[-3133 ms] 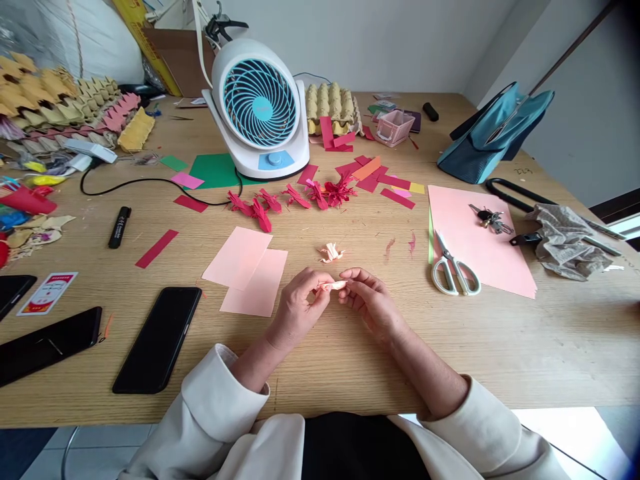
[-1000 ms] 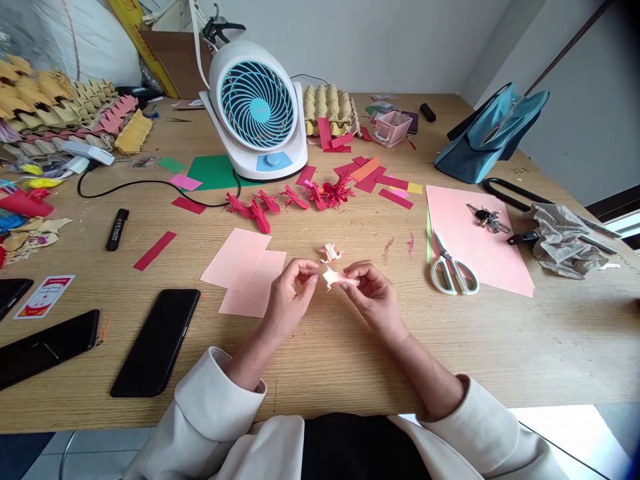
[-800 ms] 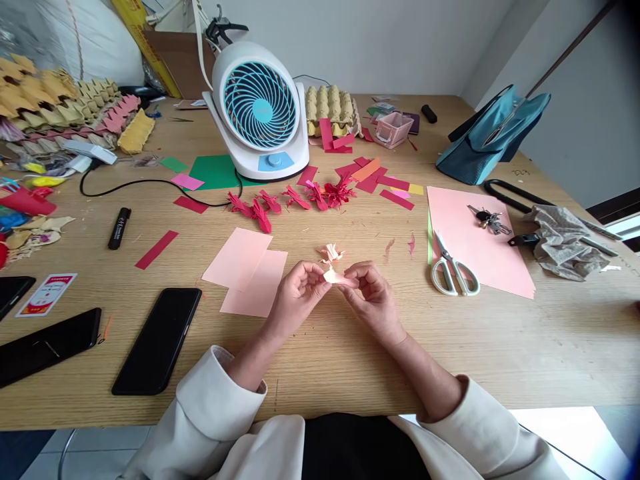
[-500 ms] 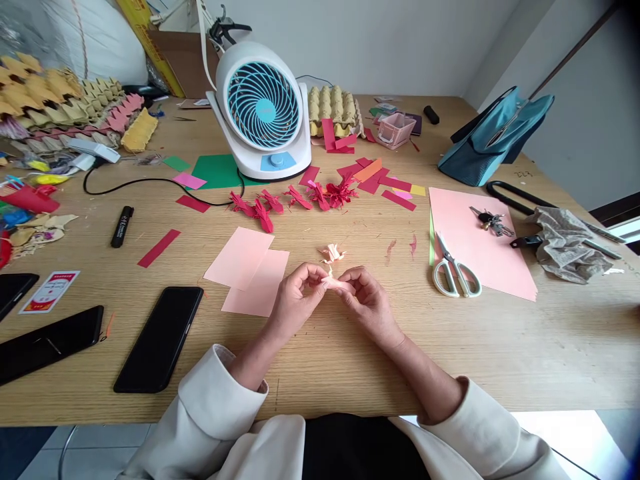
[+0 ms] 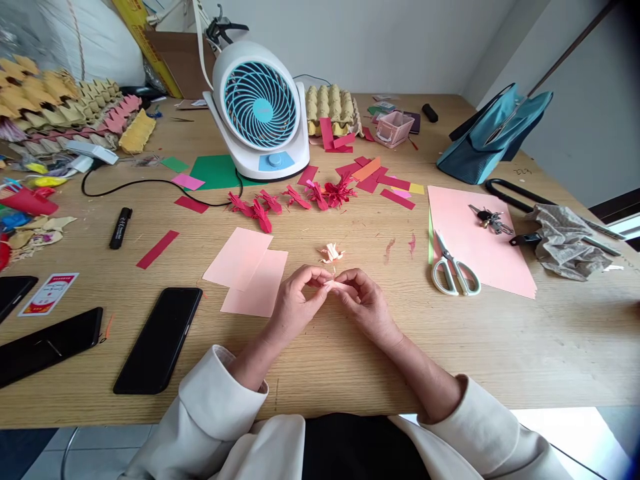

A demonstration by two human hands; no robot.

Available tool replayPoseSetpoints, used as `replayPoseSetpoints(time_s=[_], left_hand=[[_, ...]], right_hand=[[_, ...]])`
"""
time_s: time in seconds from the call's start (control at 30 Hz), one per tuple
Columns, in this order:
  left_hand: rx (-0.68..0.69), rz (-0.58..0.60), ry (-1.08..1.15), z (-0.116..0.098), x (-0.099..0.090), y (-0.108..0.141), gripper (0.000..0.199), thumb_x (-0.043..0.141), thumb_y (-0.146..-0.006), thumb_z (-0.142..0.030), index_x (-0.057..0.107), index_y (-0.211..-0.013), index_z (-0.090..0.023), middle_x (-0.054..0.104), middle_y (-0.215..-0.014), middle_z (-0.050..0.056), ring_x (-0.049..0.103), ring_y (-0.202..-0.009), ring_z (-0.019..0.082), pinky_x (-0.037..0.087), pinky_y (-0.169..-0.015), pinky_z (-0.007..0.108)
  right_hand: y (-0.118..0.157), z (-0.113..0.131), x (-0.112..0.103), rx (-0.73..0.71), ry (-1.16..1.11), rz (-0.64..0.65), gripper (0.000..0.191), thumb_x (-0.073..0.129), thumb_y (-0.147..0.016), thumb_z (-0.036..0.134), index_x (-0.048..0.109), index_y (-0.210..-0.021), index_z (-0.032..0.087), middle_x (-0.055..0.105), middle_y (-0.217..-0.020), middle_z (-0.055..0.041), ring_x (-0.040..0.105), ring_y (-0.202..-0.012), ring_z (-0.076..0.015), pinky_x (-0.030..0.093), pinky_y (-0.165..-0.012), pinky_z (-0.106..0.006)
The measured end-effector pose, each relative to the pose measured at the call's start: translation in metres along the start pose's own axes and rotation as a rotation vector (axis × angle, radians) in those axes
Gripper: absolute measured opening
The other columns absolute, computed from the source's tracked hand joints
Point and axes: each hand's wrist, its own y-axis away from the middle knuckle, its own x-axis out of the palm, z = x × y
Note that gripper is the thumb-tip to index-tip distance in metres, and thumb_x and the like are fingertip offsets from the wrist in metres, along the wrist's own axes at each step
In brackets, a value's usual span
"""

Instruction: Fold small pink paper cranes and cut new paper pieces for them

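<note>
Between my fingertips is a small strip of pale pink paper (image 5: 342, 287), partly hidden by the fingers. My left hand (image 5: 301, 293) pinches its left end. My right hand (image 5: 367, 301) pinches the other end, and the two hands nearly touch. Just beyond the fingertips lies a small cut pale pink paper piece (image 5: 331, 253) with pointed strips. Two pale pink paper sheets (image 5: 254, 293) overlap on the table, left of my left hand. White-handled scissors (image 5: 454, 272) lie to the right of my right hand, partly on a larger pink sheet (image 5: 500, 267).
A white fan (image 5: 263, 113) stands at the back, with red cut paper pieces (image 5: 295, 198) in front. Phones (image 5: 158, 340) and a black marker (image 5: 121, 229) lie on the left. Keys (image 5: 493, 220) rest on the pink sheet; a blue bag (image 5: 493, 137) stands behind.
My fingers have shifted slightly on the pale pink paper strip, and the end sticking up above them shows less. The whole view has moved a little; the table items stay put.
</note>
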Motion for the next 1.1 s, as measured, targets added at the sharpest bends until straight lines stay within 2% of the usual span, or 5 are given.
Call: replayPoseSetpoints(time_s=[0.13,0.53,0.8,1.1], left_hand=[[-0.002,0.015,0.014,-0.002,-0.001,0.000,0.005,0.062,-0.087,-0.019,0.062,-0.082,-0.020,0.068,-0.084,0.001,0.064,-0.080,0.015,0.052,-0.076,0.027],[-0.010,0.068,0.011,0.001,-0.001,0.000,0.007,0.061,-0.085,-0.015,0.059,-0.080,-0.019,0.066,-0.084,0.001,0.062,-0.082,0.015,0.050,-0.077,0.027],[-0.041,0.118,0.008,0.003,-0.001,-0.001,0.007,0.059,-0.084,-0.016,0.058,-0.078,-0.019,0.064,-0.082,0.001,0.060,-0.078,0.015,0.048,-0.075,0.027],[-0.210,0.208,0.182,0.007,0.001,-0.002,0.016,0.056,-0.088,-0.026,0.053,-0.075,-0.018,0.057,-0.073,-0.001,0.054,-0.068,0.012,0.045,-0.063,0.023]], right_hand=[[-0.001,0.001,-0.001,-0.043,0.096,-0.008,0.010,0.063,-0.089,0.030,0.061,-0.095,0.022,0.066,-0.093,-0.0037,0.063,-0.087,-0.0173,0.049,-0.082,-0.031],[0.001,0.005,-0.002,-0.160,0.168,0.037,0.003,0.058,-0.091,0.021,0.060,-0.091,0.022,0.061,-0.092,-0.0037,0.061,-0.087,-0.0167,0.051,-0.080,-0.031],[-0.001,0.004,-0.002,-0.096,0.182,0.070,0.005,0.058,-0.090,0.023,0.059,-0.086,0.022,0.060,-0.091,-0.0047,0.061,-0.084,-0.0169,0.052,-0.074,-0.029],[-0.002,0.001,-0.003,-0.030,0.173,0.088,0.010,0.062,-0.089,0.030,0.061,-0.085,0.021,0.063,-0.087,-0.0045,0.062,-0.082,-0.0175,0.050,-0.073,-0.029]])
